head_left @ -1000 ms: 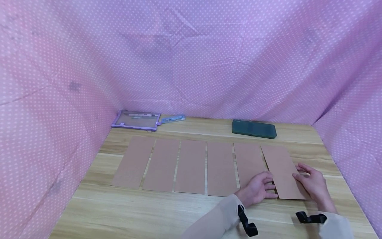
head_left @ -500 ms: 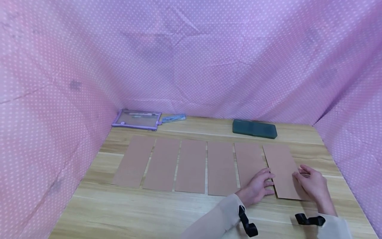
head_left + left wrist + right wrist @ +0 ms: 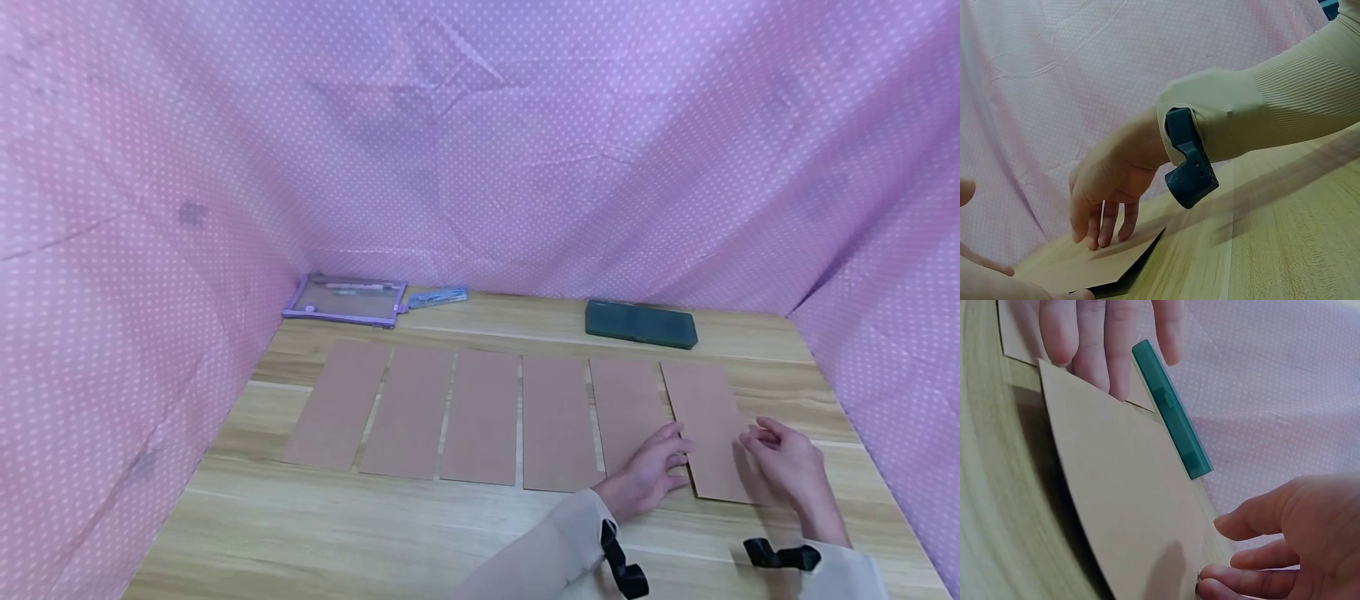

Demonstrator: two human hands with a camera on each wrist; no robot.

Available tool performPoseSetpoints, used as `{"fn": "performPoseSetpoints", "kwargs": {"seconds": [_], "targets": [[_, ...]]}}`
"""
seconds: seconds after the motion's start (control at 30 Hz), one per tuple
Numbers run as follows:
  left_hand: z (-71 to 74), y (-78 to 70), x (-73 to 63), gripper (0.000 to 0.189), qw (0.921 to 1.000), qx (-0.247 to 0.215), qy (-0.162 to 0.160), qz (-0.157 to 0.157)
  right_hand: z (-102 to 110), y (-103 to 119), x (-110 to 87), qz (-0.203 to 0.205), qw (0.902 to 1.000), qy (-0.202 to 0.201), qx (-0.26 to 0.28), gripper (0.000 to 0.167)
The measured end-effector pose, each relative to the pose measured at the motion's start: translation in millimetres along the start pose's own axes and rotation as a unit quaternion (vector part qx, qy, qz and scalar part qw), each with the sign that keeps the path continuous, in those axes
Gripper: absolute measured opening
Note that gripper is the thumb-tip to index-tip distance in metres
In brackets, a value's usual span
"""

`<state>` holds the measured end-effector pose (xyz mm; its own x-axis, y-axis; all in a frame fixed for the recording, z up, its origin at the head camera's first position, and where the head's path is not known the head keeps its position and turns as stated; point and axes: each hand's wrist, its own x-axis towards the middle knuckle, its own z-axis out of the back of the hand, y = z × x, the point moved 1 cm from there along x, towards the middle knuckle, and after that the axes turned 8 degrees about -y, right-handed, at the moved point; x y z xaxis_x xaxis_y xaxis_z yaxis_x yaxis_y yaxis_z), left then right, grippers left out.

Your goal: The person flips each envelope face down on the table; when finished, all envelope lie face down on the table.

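Several brown rectangular paper cards lie in a row, and both my hands are at the rightmost card [image 3: 708, 429]. My left hand [image 3: 648, 471] touches its left edge with extended fingers, reaching over the neighbouring card [image 3: 626, 404]. By the right edge is my right hand [image 3: 787, 462], its fingers loosely bent. In the right wrist view, the right hand's fingertips [image 3: 1210, 575] touch the edge while the thumb stands apart from the card. A dark gap under the card's near edge shows in both wrist views, so that edge sits a little above the wood.
Behind the row, a dark green flat case [image 3: 641, 324] lies at the right. A purple-edged mesh zip pouch [image 3: 345, 302] with pens and a small blue packet [image 3: 437, 297] lie at the left. Pink dotted cloth [image 3: 480, 150] surrounds the wooden table [image 3: 337, 533].
The rightmost card's far end has shifted slightly right, and the card lies straighter beside its neighbour. My right thumb has come off the card's face. The left fingers moved slightly up along the edge.
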<state>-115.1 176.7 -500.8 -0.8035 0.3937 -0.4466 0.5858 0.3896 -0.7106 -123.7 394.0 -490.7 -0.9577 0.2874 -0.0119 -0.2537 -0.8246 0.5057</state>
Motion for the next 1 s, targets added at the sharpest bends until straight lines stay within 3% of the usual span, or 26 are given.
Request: {"fn": "performPoseSetpoints", "kwargs": {"seconds": [0.73, 0.87, 1.0], "targets": [[-2.0, -1.4, -7.3, 0.065, 0.9997, 0.025, 0.007, 0.002, -1, 0, -1.6, 0.0, 0.9999, 0.005, 0.009, 0.063], [4.2, -10.9, -11.2, 0.061, 0.9989, 0.044, 0.012, -0.006, -1, 0, -1.8, 0.002, 1.0, 0.002, 0.01, 0.062], [23.7, -31.6, -12.5, 0.054, 0.9921, 0.114, 0.037, -0.036, 0, 0, -1.8, 0.007, 0.9999, -0.006, 0.013, 0.062]]}}
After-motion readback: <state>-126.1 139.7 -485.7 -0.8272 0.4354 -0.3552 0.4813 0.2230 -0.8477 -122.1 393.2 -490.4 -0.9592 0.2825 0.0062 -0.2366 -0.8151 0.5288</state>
